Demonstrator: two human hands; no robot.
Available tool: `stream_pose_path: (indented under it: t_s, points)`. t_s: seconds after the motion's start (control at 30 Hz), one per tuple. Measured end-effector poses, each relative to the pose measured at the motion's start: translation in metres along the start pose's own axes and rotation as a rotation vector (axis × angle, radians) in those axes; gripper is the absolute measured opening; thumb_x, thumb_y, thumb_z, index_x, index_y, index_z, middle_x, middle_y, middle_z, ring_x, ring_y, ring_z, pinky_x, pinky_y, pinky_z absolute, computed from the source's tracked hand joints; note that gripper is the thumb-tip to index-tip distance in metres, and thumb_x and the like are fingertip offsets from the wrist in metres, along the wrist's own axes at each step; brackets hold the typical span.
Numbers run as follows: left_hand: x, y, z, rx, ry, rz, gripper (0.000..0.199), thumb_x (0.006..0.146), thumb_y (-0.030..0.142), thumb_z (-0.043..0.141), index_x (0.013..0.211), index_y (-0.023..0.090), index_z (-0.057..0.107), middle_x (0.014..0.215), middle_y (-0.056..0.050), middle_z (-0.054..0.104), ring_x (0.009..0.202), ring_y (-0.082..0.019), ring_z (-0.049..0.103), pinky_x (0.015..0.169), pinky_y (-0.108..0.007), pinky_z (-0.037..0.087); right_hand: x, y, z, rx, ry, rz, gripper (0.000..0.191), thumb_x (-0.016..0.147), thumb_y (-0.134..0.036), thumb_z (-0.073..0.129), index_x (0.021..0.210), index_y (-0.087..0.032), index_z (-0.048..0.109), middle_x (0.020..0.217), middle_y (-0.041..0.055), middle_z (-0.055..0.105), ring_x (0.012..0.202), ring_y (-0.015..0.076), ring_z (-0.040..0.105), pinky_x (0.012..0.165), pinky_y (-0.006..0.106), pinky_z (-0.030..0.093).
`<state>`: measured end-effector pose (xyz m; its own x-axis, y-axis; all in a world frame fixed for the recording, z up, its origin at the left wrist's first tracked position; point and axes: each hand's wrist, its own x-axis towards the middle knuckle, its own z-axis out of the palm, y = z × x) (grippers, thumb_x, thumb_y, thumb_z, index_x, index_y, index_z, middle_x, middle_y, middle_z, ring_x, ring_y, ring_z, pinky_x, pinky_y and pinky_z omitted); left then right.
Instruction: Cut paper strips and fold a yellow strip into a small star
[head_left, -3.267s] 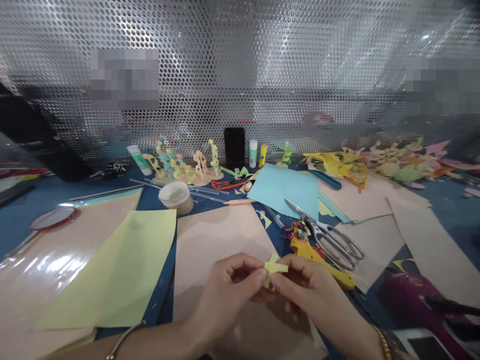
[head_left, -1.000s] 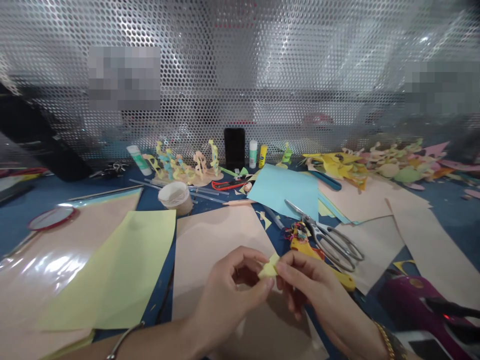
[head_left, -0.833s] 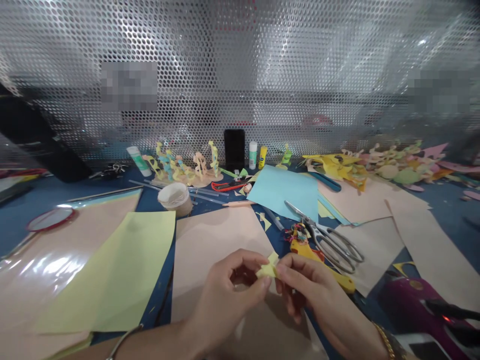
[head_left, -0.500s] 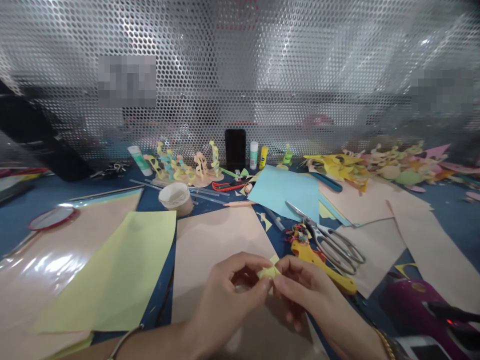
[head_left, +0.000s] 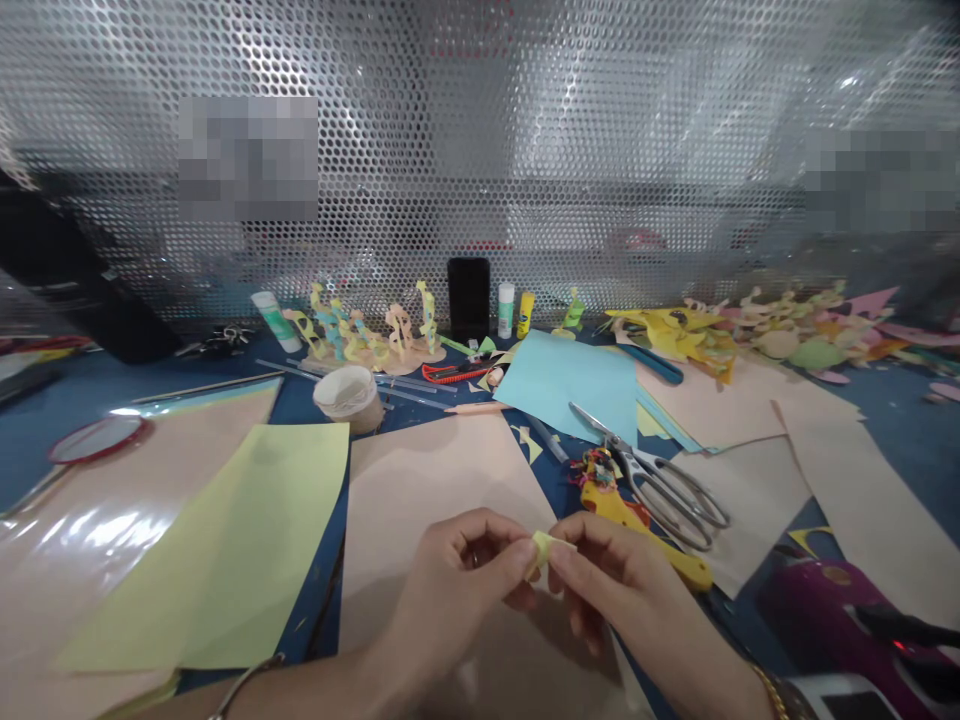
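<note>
Between my two hands is a small piece of yellow paper (head_left: 545,543), folded or curled, pinched at the fingertips. My left hand (head_left: 469,570) closes thumb and index finger on its left side. On the other side, the thumb and fingers of my right hand (head_left: 619,570) grip it too. Both hands hover over a large pale pink sheet (head_left: 420,480) lying on the blue table. The fingers partly hide the paper's shape. Just right of my right hand lie a yellow-handled tool (head_left: 686,567) and metal scissors (head_left: 660,480).
A yellow sheet (head_left: 225,540) lies left, beside a roll of tape (head_left: 349,395). Blue paper (head_left: 574,380), a red cutter (head_left: 454,372), glue sticks (head_left: 506,310) and a black phone (head_left: 469,298) are farther back. Small paper figures (head_left: 367,335) stand on a base. A purple device (head_left: 840,610) sits right.
The yellow paper piece has been turned between my fingertips and now shows a different side. My fingers have shifted slightly around it; both hands stay in nearly the same place.
</note>
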<state>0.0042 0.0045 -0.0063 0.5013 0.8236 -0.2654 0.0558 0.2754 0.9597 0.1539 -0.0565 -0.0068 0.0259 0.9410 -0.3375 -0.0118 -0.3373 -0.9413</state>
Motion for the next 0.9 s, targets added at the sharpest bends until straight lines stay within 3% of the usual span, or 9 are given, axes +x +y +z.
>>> stream_pose_path:
  t_s: [0.13,0.53,0.9]
  points:
    - [-0.0009,0.0013,0.0007,-0.019,0.01,-0.001,0.012,0.075,0.023,0.066,0.066,0.015,0.068,0.053,0.003,0.061,0.049,-0.009,0.057,0.052,-0.019,0.05,0.0009,0.0064,-0.0016,-0.018,-0.055,-0.005,0.043,0.078,-0.059,0.058,0.079,-0.016,0.052,0.057,-0.0047,0.051,0.04,0.0042,0.045,0.037,0.014,0.036]
    - [-0.0006,-0.0033,-0.0003,-0.094,-0.037,-0.006,0.011,0.076,0.024,0.068,0.072,0.016,0.072,0.064,0.001,0.069,0.054,-0.01,0.065,0.055,-0.02,0.055,0.0004,0.002,0.0014,-0.048,0.016,0.014,0.045,0.077,-0.06,0.057,0.079,-0.015,0.054,0.058,-0.0037,0.053,0.041,0.0046,0.046,0.038,0.015,0.037]
    - [-0.0015,-0.003,0.0005,-0.091,-0.004,-0.013,0.012,0.075,0.026,0.068,0.071,0.016,0.066,0.057,0.003,0.066,0.048,-0.011,0.065,0.049,-0.021,0.055,-0.0025,0.0032,-0.0005,-0.055,0.032,-0.043,0.043,0.08,-0.06,0.055,0.075,-0.017,0.054,0.054,-0.0039,0.051,0.042,0.0059,0.045,0.04,0.017,0.036]
